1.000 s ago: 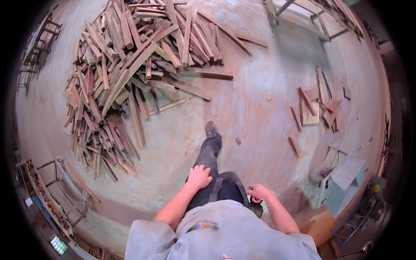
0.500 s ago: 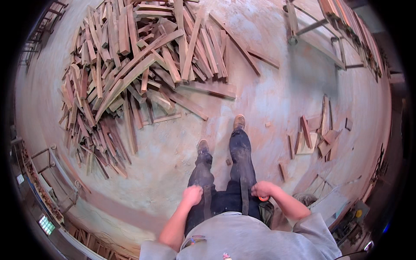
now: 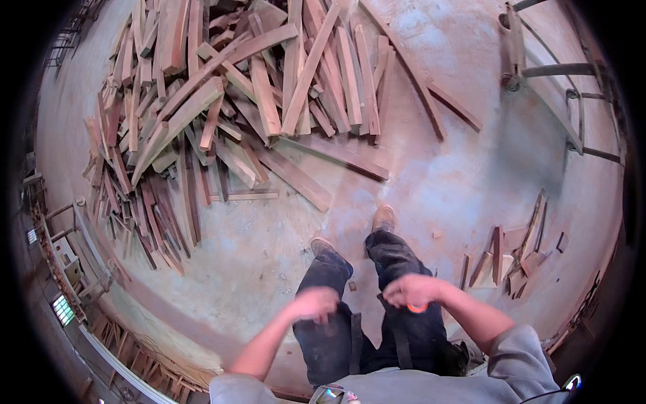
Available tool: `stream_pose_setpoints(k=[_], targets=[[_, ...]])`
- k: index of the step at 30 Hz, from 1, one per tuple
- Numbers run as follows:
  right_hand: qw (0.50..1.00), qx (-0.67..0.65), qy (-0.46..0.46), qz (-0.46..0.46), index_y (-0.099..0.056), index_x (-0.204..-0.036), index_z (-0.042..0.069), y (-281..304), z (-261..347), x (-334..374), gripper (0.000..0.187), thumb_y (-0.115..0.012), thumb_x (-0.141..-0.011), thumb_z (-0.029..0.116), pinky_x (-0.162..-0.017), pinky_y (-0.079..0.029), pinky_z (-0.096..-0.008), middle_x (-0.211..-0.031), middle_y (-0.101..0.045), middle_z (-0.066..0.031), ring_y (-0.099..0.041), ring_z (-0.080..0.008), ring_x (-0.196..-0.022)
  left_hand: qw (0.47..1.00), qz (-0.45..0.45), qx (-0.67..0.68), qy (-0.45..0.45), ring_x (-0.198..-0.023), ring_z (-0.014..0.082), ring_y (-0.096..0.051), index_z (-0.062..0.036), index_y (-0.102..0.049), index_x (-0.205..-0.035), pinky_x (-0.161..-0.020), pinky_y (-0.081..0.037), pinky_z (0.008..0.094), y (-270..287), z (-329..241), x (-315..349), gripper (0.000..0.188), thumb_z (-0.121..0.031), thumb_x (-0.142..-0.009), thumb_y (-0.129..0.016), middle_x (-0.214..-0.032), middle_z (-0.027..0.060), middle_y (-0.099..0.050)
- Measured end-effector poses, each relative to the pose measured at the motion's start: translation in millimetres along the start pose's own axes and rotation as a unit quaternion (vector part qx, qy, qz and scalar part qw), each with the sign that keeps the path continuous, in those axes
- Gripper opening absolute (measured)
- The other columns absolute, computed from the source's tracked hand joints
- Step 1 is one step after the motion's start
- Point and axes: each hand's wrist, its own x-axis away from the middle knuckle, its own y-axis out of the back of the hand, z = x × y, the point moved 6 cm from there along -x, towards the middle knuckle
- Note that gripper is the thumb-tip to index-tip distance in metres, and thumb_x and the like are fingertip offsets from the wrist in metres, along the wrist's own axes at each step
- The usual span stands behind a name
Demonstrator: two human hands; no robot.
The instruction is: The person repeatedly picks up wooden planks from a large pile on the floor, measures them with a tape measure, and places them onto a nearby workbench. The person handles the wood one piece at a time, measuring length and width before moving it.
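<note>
My left hand (image 3: 316,304) is held over my left thigh, its fingers smeared by motion, and nothing can be made out in it. Over my right thigh, my right hand (image 3: 410,291) has its fingers curled. A small, round orange object (image 3: 417,308) shows under its palm, mostly hidden, so its kind is unclear. Ahead of my boots lies a large heap of sawn wood pieces (image 3: 269,114), some straight and some curved. Neither hand touches the wood.
On the right, several short offcuts (image 3: 498,259) lie on the dusty floor (image 3: 256,269). A metal-framed rack (image 3: 558,71) stands at the far right. Two long strips (image 3: 454,108) lie right of the heap. Another rack (image 3: 87,249) is at the left edge.
Both hands have risen from beside my hips to over my thighs, the left one moving rightward. My view has tilted and the heap appears closer. The orange object has stayed by my right hand.
</note>
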Motion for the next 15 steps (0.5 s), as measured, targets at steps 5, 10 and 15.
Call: stream_pose_setpoints(k=[5,10,15], targets=[[0.952,-0.146,0.025,-0.269,-0.062,-0.092,-0.003,114.6,35.3,-116.6,0.03,-0.056,-0.096,0.027,-0.068,-0.047,-0.0298,-0.074,-0.062,-0.0041,-0.055,-0.0119,-0.071,0.824,-0.477,0.216,-0.217,-0.08,0.0192,-0.061,-0.0013,-0.051,-0.129,-0.071,-0.052,0.0317,272.9,-54.9,-67.7,0.044,-0.027,-0.094,-0.059,-0.096,0.0063,-0.062],[0.895,-0.36,0.113,-0.238,-0.065,-0.1,-0.001,132.6,50.9,-190.9,0.023,-0.054,-0.097,0.02,-0.073,-0.047,-0.0256,-0.08,-0.065,-0.0027,-0.058,-0.0093,-0.078,0.713,-0.555,0.333,-0.268,-0.106,0.0241,-0.056,-0.0033,-0.05,-0.128,-0.085,-0.048,0.0414,402.7,-112.9,-94.2,0.057,-0.045,-0.091,-0.063,-0.12,0.0112,-0.056],[0.965,-0.147,0.146,-0.16,-0.065,-0.102,-0.001,134.1,76.5,-190.8,0.023,-0.053,-0.098,0.018,-0.075,-0.05,-0.0268,-0.081,-0.066,-0.0017,-0.061,-0.0099,-0.079,0.738,-0.519,0.3,-0.31,-0.106,0.0268,-0.056,-0.0076,-0.052,-0.129,-0.088,-0.046,0.0463,482.2,-130.4,-143.2,0.067,-0.056,-0.085,-0.065,-0.123,0.0109,-0.056]])
